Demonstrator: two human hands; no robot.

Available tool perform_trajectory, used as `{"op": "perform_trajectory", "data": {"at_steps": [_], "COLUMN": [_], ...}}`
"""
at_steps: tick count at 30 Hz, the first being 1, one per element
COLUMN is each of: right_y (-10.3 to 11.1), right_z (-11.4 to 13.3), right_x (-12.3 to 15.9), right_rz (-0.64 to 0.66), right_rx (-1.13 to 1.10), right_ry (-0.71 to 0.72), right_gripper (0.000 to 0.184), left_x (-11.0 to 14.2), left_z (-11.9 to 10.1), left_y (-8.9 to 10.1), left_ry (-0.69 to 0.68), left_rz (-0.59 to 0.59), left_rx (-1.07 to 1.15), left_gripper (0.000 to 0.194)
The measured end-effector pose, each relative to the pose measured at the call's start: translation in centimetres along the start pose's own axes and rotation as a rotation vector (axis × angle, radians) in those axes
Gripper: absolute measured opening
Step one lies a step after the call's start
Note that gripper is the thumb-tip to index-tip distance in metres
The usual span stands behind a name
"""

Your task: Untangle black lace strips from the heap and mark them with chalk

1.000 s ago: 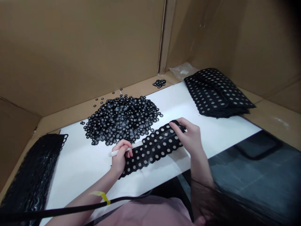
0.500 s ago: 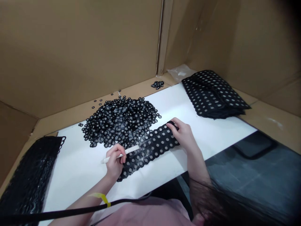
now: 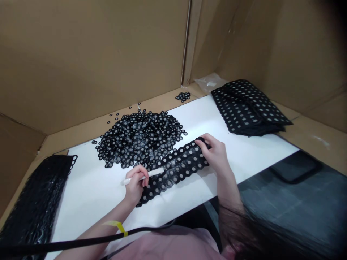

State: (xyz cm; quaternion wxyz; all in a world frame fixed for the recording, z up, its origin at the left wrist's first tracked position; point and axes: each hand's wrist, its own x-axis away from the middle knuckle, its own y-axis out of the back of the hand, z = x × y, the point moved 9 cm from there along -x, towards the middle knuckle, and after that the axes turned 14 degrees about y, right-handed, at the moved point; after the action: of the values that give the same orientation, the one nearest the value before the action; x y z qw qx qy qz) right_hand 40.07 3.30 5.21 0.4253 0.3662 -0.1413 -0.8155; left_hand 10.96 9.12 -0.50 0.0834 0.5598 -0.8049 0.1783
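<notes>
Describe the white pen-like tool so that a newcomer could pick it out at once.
On the white work surface, find the big heap of black rings; just on its near side is a black strip with pale dots. At the strip's left end, the left hand holds the tool. Unlike its dark, dotted neighbours, it is slim, straight and plain white.

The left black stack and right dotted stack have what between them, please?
The head view shows white tabletop, the ring pile, dotted strip, white pen, left hand and right hand.
</notes>
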Motion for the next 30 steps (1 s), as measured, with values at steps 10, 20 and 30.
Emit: {"op": "perform_trajectory", "data": {"at_steps": [10,20,30], "right_y": [0.8,2.0,0.6], "right_z": [0.9,2.8,-1.0], "right_x": [0.1,-0.4,0.7], "right_rz": [-0.084,-0.163,-0.099], "right_rx": [-0.041,-0.052,-0.060], "right_ry": [0.033,0.124,-0.023], "right_gripper": [0.013,0.012,0.018], "left_x": [-0.2,0.1,0.1], "left_z": [0.7,0.0,-0.4], "left_y": [-1.0,-2.6,-1.0], "left_ry": [0.039,0.012,0.006], "left_rz": [0.080,0.162,0.111], "left_rx": [-0.151,-0.264,0.027], "left_gripper": [0.018,0.019,0.018]}}
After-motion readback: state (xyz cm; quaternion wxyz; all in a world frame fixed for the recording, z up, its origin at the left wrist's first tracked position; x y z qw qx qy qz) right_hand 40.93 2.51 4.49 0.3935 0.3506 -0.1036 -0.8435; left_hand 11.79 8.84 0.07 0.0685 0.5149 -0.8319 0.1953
